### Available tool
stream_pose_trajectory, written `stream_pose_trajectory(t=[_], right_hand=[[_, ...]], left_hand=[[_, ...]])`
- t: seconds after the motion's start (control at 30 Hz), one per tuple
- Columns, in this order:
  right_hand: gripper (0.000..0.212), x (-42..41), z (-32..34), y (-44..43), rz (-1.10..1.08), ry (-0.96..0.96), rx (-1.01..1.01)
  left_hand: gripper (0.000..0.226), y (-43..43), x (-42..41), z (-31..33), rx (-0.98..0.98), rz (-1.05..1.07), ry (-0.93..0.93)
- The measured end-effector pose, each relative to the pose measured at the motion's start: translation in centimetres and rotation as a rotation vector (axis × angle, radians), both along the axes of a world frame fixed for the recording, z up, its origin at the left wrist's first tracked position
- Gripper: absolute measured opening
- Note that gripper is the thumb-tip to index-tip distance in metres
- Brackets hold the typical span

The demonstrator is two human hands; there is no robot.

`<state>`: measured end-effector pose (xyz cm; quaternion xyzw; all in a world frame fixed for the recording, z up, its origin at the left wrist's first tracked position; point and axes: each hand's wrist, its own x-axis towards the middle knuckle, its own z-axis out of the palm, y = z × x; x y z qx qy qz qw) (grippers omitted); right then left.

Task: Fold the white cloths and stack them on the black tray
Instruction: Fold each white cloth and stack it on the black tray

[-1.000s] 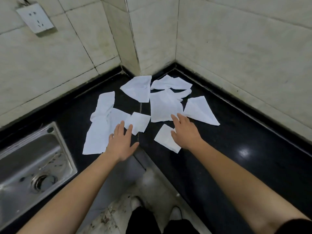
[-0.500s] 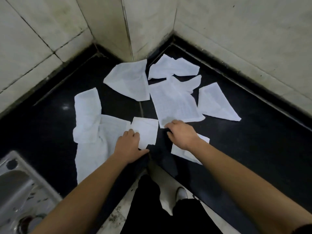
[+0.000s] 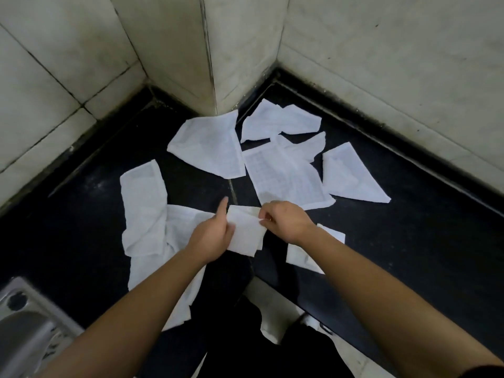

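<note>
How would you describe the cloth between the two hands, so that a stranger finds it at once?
Look at the black counter in the tiled corner, strewn with white cloths. At its near edge the left hand and the right hand hold the small cloth. It alone is held; the others lie on the counter.

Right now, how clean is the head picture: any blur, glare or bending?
Head view: dim, even light; the small cloth between the left hand and right hand is soft, its weave lost, while the flat cloth behind shows its grid; faint sheen on the black counter; wide-angle bending near the edges; the sink is smeared.
</note>
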<state>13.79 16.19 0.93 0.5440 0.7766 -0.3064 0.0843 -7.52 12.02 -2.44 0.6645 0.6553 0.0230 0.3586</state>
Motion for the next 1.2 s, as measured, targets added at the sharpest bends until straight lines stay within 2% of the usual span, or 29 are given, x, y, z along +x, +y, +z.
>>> stream_pose_trajectory(t=[0.07, 0.1, 0.2, 0.27, 0.33, 0.4, 0.5, 0.63, 0.73, 0.8, 0.93, 1.07, 1.13, 1.2], right_hand=[[0.021, 1.7, 1.4, -0.3, 0.037, 0.004, 0.001], [0.023, 2.6, 2.2, -0.6, 0.037, 0.003, 0.008], [0.031, 6.3, 4.9, -1.5, -0.009, -0.006, 0.036], [0.027, 9.3, 7.0, -2.3, -0.083, -0.038, 0.061], [0.018, 12.3, 8.9, -3.3, -0.244, -0.007, 0.036], [0.017, 15.3, 10.4, -4.5, -0.441, 0.132, -0.005], [0.024, 19.6, 12.4, -6.3, -0.62, 0.367, -0.052], [0.025, 24.3, 13.1, -9.0, -0.994, 0.739, -0.173], [0.021, 27.5, 11.7, -11.2, -1.275, 0.937, -0.198], [0.018, 29.4, 10.8, -12.8, -1.42, 0.98, -0.175], [0.011, 31.9, 8.5, -15.4, -1.616, 1.062, -0.138], [0.012, 32.7, 7.3, -17.0, -1.617, 1.164, -0.122], [0.012, 32.6, 7.2, -17.1, -1.597, 1.198, -0.133], [0.014, 32.7, 7.3, -17.1, -1.588, 1.227, -0.135]], left_hand=[[0.073, 1.2, 1.1, 0.9, -0.023, -0.158, 0.073], [0.066, 1.7, 2.0, 1.6, -0.036, -0.247, 0.113], [0.029, 2.9, 5.6, 4.2, 0.095, -0.438, 0.207], [0.032, 3.1, 8.3, 5.9, 0.206, -0.474, 0.239], [0.039, 3.0, 10.9, 7.5, 0.324, -0.5, 0.28], [0.032, 2.7, 13.9, 8.8, 0.437, -0.541, 0.282], [0.033, 2.3, 17.7, 10.3, 0.453, -0.398, 0.125], [0.039, 1.4, 21.4, 10.6, 0.683, -0.541, 0.09], [0.038, 0.7, 23.7, 10.2, 0.706, -0.432, -0.051], [0.03, 0.2, 24.7, 9.4, 0.603, -0.281, -0.175], [0.028, -1.1, 25.8, 8.5, 0.13, 0.15, -0.457], [0.029, -3.1, 27.4, 8.0, -0.348, 0.5, -0.777], [0.035, -3.6, 28.3, 7.9, -0.471, 0.61, -0.865], [0.043, -3.9, 29.1, 7.9, -0.549, 0.669, -0.873]])
